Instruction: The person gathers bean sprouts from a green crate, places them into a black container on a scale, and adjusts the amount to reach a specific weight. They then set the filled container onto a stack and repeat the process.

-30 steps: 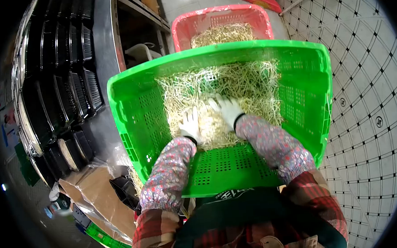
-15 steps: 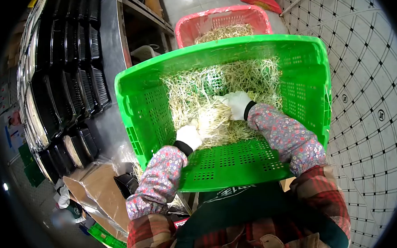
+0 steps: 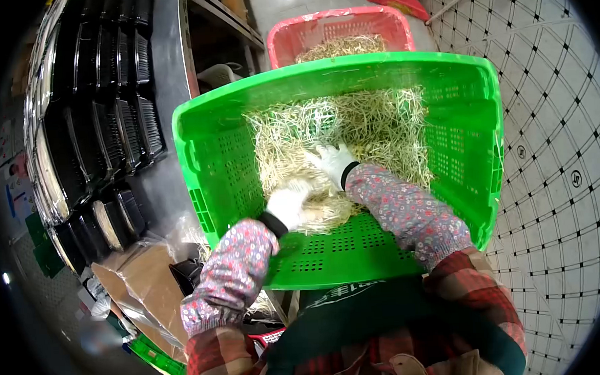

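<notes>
Pale bean sprouts (image 3: 378,126) cover the bottom of a deep green plastic basket (image 3: 337,257) with perforated walls. Both my hands wear white gloves and reach inside it. My right hand (image 3: 334,164) rests palm down on the sprouts near the middle, its fingers spread apart. To its lower left, my left hand (image 3: 288,203) touches a loose clump of sprouts by the near wall. Motion blur smears the left fingers, so their grip cannot be made out.
Behind the green basket stands a pink basket (image 3: 342,19) holding more sprouts. Black plastic trays (image 3: 100,130) are stacked at the left on a metal table. A cardboard box (image 3: 142,291) lies at lower left. Patterned floor tiles (image 3: 543,161) spread out at the right.
My right hand has moved left and spread its fingers on the sprouts. The raised bunch between my hands is now lower and looser. My left hand has shifted slightly and blurs.
</notes>
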`<act>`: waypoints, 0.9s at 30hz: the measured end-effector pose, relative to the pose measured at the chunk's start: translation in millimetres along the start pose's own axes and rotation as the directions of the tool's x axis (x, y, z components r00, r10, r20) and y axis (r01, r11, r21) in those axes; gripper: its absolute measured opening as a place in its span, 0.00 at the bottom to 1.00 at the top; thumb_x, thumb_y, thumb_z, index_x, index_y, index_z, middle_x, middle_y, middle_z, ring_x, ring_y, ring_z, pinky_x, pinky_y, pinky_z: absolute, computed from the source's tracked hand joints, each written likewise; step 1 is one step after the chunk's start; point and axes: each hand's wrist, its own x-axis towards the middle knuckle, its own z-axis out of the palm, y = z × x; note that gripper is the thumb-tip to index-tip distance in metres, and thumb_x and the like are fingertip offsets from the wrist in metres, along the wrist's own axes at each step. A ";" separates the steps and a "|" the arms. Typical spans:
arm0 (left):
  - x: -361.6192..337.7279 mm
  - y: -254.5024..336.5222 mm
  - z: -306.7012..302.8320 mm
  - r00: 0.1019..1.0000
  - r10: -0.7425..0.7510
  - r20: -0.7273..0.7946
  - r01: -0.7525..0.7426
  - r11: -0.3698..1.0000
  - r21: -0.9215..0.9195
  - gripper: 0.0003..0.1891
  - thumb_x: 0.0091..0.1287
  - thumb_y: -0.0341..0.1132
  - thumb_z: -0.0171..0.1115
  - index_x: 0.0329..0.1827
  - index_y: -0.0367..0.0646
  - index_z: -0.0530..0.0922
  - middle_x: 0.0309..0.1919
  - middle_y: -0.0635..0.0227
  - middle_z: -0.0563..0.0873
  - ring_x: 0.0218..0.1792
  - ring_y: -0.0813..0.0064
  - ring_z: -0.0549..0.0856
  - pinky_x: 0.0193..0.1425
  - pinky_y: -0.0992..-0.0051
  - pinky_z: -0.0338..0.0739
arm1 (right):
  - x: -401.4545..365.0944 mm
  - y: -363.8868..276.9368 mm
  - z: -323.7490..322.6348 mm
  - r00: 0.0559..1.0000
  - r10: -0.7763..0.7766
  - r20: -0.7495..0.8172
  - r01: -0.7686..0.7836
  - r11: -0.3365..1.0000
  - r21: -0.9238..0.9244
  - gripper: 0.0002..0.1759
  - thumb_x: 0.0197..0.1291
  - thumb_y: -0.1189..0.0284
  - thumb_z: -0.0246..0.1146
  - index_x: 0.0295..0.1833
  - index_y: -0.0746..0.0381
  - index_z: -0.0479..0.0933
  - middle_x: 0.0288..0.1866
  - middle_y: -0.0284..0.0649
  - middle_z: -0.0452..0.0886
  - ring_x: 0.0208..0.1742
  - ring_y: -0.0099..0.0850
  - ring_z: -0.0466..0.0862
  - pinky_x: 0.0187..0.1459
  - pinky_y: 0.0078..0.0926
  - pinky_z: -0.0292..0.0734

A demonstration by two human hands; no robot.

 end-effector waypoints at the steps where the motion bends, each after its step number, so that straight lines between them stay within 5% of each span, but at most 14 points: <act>1: 15.3 -6.0 -9.5 0.984 0.032 -0.177 -0.048 0.995 -0.088 0.51 0.45 0.52 0.76 0.72 0.42 0.63 0.66 0.50 0.71 0.70 0.52 0.66 0.74 0.60 0.59 | -1.3 -1.6 1.6 1.000 0.005 0.000 -0.005 0.997 -0.072 0.78 0.31 0.46 0.80 0.80 0.53 0.33 0.78 0.56 0.50 0.78 0.47 0.55 0.71 0.56 0.54; 2: 21.9 -20.5 -1.8 0.973 -0.033 -0.227 0.053 0.995 0.081 0.60 0.44 0.63 0.71 0.76 0.42 0.53 0.72 0.46 0.61 0.74 0.47 0.57 0.75 0.52 0.52 | -2.8 2.3 1.1 0.999 0.041 -0.031 -0.041 0.999 -0.019 0.79 0.30 0.46 0.80 0.79 0.53 0.31 0.79 0.56 0.44 0.79 0.49 0.48 0.72 0.59 0.49; 3: 33.6 -32.8 2.2 0.979 -0.096 -0.181 0.117 0.987 0.108 0.69 0.34 0.62 0.77 0.78 0.44 0.45 0.76 0.50 0.53 0.77 0.46 0.49 0.77 0.50 0.48 | -6.3 8.3 -1.8 0.995 0.078 -0.059 -0.076 0.997 0.033 0.81 0.28 0.46 0.81 0.79 0.52 0.30 0.80 0.57 0.37 0.81 0.50 0.42 0.73 0.61 0.44; 5: 52.4 -39.3 17.9 0.962 -0.268 -0.046 0.272 0.954 0.129 0.74 0.29 0.57 0.82 0.79 0.46 0.42 0.77 0.52 0.50 0.77 0.44 0.47 0.77 0.49 0.47 | -14.1 18.5 -2.9 0.994 0.102 -0.038 -0.099 0.993 0.071 0.81 0.27 0.48 0.82 0.79 0.51 0.31 0.80 0.57 0.40 0.80 0.53 0.46 0.73 0.61 0.45; 7: 65.6 -43.6 39.3 0.924 -0.383 -0.011 0.381 0.914 0.136 0.75 0.30 0.51 0.83 0.79 0.47 0.38 0.75 0.50 0.52 0.74 0.42 0.54 0.73 0.51 0.57 | -15.7 24.8 3.9 0.993 0.119 0.003 -0.119 0.992 0.035 0.81 0.26 0.49 0.82 0.79 0.51 0.31 0.80 0.58 0.42 0.79 0.52 0.49 0.72 0.62 0.47; 8: 72.3 -41.8 43.3 0.902 -0.431 -0.017 0.431 0.898 0.093 0.75 0.31 0.49 0.84 0.79 0.48 0.36 0.75 0.49 0.52 0.73 0.43 0.56 0.72 0.52 0.61 | -17.6 26.0 13.6 0.991 0.115 -0.075 -0.106 0.988 0.114 0.75 0.35 0.56 0.81 0.79 0.54 0.32 0.74 0.57 0.60 0.72 0.49 0.66 0.70 0.61 0.54; 9: 76.0 -39.5 47.4 0.877 -0.479 -0.019 0.480 0.876 0.054 0.75 0.31 0.46 0.84 0.79 0.49 0.35 0.75 0.49 0.53 0.72 0.44 0.59 0.70 0.53 0.65 | -14.0 26.4 21.5 0.984 0.176 -0.024 -0.169 0.968 0.185 0.73 0.37 0.59 0.79 0.79 0.55 0.32 0.69 0.55 0.65 0.68 0.47 0.70 0.67 0.58 0.59; 11: 75.7 -42.4 58.1 0.829 -0.559 -0.014 0.558 0.829 -0.029 0.64 0.37 0.42 0.81 0.77 0.44 0.47 0.65 0.45 0.68 0.62 0.49 0.74 0.64 0.60 0.73 | -6.2 23.5 29.7 0.955 0.286 0.082 -0.297 0.899 0.322 0.68 0.42 0.67 0.76 0.79 0.57 0.33 0.61 0.51 0.75 0.60 0.43 0.78 0.61 0.54 0.69; 13: 80.1 -61.7 72.9 0.795 -0.592 0.135 0.605 0.789 -0.104 0.56 0.39 0.40 0.80 0.74 0.40 0.57 0.57 0.44 0.78 0.56 0.52 0.80 0.61 0.64 0.75 | -12.9 25.4 29.5 0.960 0.271 0.063 -0.276 0.893 0.356 0.48 0.48 0.73 0.66 0.75 0.62 0.50 0.51 0.47 0.81 0.50 0.42 0.83 0.48 0.45 0.78; 14: 74.0 -45.7 58.3 0.807 -0.583 0.092 0.590 0.804 -0.081 0.45 0.42 0.40 0.78 0.66 0.36 0.67 0.42 0.46 0.85 0.48 0.53 0.85 0.56 0.66 0.78 | -11.0 29.4 41.4 0.967 0.254 0.032 -0.249 0.903 0.350 0.43 0.48 0.73 0.65 0.71 0.63 0.56 0.50 0.47 0.81 0.49 0.42 0.84 0.46 0.44 0.79; 16: 66.8 -29.9 44.5 0.793 -0.597 0.122 0.599 0.800 0.024 0.32 0.45 0.46 0.75 0.52 0.35 0.77 0.40 0.49 0.86 0.43 0.53 0.87 0.50 0.63 0.81 | -20.3 37.7 44.8 0.983 0.174 -0.055 -0.145 0.928 0.342 0.24 0.51 0.72 0.60 0.56 0.63 0.70 0.48 0.49 0.82 0.46 0.45 0.84 0.45 0.43 0.79; 18: 55.8 -14.7 39.7 0.768 -0.626 0.134 0.633 0.774 -0.012 0.25 0.47 0.47 0.74 0.41 0.34 0.82 0.37 0.49 0.87 0.41 0.52 0.87 0.48 0.63 0.82 | -27.6 46.1 33.7 0.993 0.121 0.004 -0.115 0.936 0.333 0.24 0.54 0.70 0.60 0.59 0.60 0.71 0.51 0.48 0.82 0.51 0.45 0.82 0.48 0.43 0.78; 22: 39.6 18.0 20.0 0.838 -0.540 0.077 0.542 0.841 0.001 0.33 0.48 0.41 0.72 0.55 0.31 0.74 0.33 0.46 0.86 0.39 0.50 0.86 0.46 0.60 0.81 | -39.2 61.6 36.1 0.956 -0.039 -0.292 0.101 0.974 0.202 0.20 0.55 0.72 0.60 0.54 0.60 0.72 0.42 0.44 0.82 0.44 0.43 0.84 0.40 0.41 0.80; 27: 21.5 29.7 15.6 0.899 -0.438 0.018 0.433 0.894 0.116 0.34 0.50 0.38 0.67 0.60 0.33 0.69 0.30 0.49 0.86 0.34 0.51 0.86 0.40 0.59 0.81 | -42.3 65.1 18.9 0.934 -0.125 -0.334 0.174 0.977 0.122 0.19 0.57 0.66 0.62 0.54 0.56 0.72 0.40 0.41 0.80 0.41 0.40 0.83 0.36 0.41 0.80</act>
